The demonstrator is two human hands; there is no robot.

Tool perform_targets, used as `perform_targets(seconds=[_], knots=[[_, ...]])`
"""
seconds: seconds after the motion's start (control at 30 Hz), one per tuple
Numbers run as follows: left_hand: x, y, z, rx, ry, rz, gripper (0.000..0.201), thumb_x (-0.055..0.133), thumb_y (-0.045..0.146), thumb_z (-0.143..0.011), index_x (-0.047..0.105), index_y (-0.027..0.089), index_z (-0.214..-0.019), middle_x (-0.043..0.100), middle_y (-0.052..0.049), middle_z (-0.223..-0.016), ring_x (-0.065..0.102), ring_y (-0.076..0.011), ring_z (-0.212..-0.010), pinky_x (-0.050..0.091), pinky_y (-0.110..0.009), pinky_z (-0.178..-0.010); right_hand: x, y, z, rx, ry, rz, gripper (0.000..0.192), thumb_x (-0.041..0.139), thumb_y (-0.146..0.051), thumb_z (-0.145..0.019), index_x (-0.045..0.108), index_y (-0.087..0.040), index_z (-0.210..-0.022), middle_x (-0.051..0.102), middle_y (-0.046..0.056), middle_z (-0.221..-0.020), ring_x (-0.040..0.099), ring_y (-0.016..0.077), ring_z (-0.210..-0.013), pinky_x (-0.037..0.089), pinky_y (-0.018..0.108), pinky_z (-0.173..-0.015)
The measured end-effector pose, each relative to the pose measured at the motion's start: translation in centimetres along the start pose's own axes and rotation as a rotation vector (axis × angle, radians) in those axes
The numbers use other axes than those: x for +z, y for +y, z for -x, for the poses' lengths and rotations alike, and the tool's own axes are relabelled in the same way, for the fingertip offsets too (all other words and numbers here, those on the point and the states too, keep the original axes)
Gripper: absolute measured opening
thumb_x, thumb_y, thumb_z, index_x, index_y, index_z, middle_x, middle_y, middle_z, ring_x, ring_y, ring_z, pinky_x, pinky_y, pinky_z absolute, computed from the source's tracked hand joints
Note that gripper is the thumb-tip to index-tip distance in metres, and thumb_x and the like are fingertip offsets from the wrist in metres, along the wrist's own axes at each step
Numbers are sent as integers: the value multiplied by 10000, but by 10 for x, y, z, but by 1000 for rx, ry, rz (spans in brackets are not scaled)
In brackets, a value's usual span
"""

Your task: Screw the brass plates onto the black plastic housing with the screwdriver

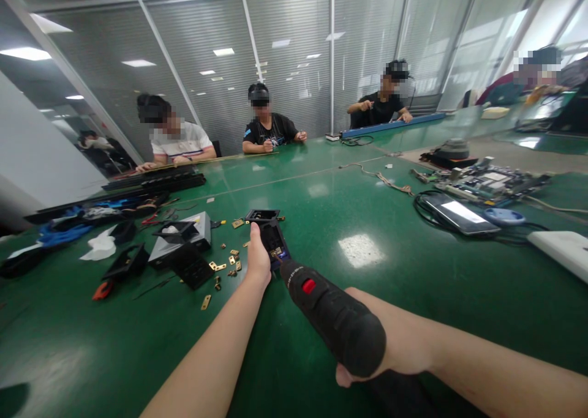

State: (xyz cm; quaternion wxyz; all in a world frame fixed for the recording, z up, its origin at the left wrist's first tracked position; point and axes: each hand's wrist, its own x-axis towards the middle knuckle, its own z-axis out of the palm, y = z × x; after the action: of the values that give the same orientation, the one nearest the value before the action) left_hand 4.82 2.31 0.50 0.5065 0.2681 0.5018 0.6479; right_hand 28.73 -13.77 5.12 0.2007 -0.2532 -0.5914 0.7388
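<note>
My left hand (258, 256) is closed around the left side of a black plastic housing (274, 237), thumb up along its edge. In my right hand (390, 338) is a black cordless screwdriver (335, 317) with a red switch on top, my fingers wrapped round its grip. Its tip points into the housing, at small brass-coloured parts inside; whether it touches them I cannot tell. Just behind the housing lies another black frame (263, 215). Scattered left of my left hand are several small brass plates (206, 302) and brass pieces (217, 279).
Left on the green table (316, 191) are a grey metal box (202, 231), black plastic frames (128, 262), white tissue (101, 245) and an orange-red object (102, 291). At right lie a phone-like device (462, 215), cables and circuit boards (493, 182). Several people sit along the far side.
</note>
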Motion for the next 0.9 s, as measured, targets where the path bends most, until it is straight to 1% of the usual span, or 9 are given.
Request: perform_targets(seconds=[0.13, 0.23, 0.3, 0.37, 0.47, 0.63, 0.77, 0.83, 0.9], knots=[[1, 1, 1, -4, 1, 3, 649, 580, 736, -1204, 878, 171, -1091, 833, -65, -874, 728, -193, -664, 608, -285, -650, 0, 1, -1, 12, -6, 5, 507, 1231, -352, -581, 782, -175, -734, 769, -11, -730, 740, 175, -689, 683, 312, -733], [2, 2, 3, -7, 9, 15, 624, 595, 711, -1210, 892, 167, -1135, 820, -59, -839, 743, -199, -669, 624, -285, -661, 1, -1, -2, 35, -6, 23, 512, 1224, -352, -570, 759, -171, -684, 788, 7, -747, 738, 165, -702, 660, 290, -732], [2, 3, 4, -9, 8, 24, 606, 591, 688, -1220, 900, 169, -1166, 817, -56, -827, 758, -203, -685, 635, -283, -677, 2, -2, -1, 38, 2, 34, 516, 1220, -349, -565, 746, -172, -665, 782, 2, -739, 727, 156, -701, 640, 273, -722], [2, 3, 4, -7, -1, 26, 590, 580, 664, -1231, 903, 174, -1170, 821, -56, -829, 767, -207, -696, 642, -283, -687, 2, -3, -1, 35, 7, 24, 506, 1220, -334, -565, 758, -176, -698, 778, -9, -736, 727, 159, -702, 637, 273, -716], [1, 2, 3, -10, -1, 13, 601, 572, 675, -1231, 901, 181, -1135, 840, -71, -856, 793, -219, -733, 655, -291, -711, 2, -4, -1, 28, 21, -3, 513, 1229, -312, -553, 791, -177, -785, 780, -21, -750, 750, 179, -716, 666, 303, -736], [2, 2, 1, -10, 10, 4, 637, 566, 719, -1221, 899, 187, -1114, 820, -68, -841, 797, -220, -750, 647, -286, -704, 2, -2, -2, 33, 7, 15, 565, 1238, -365, -525, 738, -179, -711, 770, -18, -731, 736, 172, -705, 666, 308, -742], [2, 3, 3, -16, 5, 0, 638, 583, 730, -1209, 897, 181, -1124, 813, -62, -833, 779, -214, -718, 652, -292, -713, 4, -1, -3, 52, 37, -24, 585, 1232, -312, -505, 698, -190, -710, 724, -47, -680, 687, 145, -657, 641, 279, -702], [1, 3, 4, -18, -2, -1, 650, 586, 742, -1202, 893, 175, -1116, 802, -56, -814, 757, -208, -680, 649, -296, -695, 5, -2, -3, 61, 23, -35, 555, 1218, -305, -521, 717, -186, -727, 734, -38, -681, 683, 142, -651, 634, 273, -692], [0, 2, 3, -21, -13, 4, 658, 590, 752, -1197, 893, 172, -1122, 796, -56, -801, 749, -206, -661, 647, -296, -679, 5, -4, -3, 63, -3, -36, 522, 1205, -318, -540, 753, -180, -762, 766, -18, -710, 709, 156, -665, 637, 282, -691]])
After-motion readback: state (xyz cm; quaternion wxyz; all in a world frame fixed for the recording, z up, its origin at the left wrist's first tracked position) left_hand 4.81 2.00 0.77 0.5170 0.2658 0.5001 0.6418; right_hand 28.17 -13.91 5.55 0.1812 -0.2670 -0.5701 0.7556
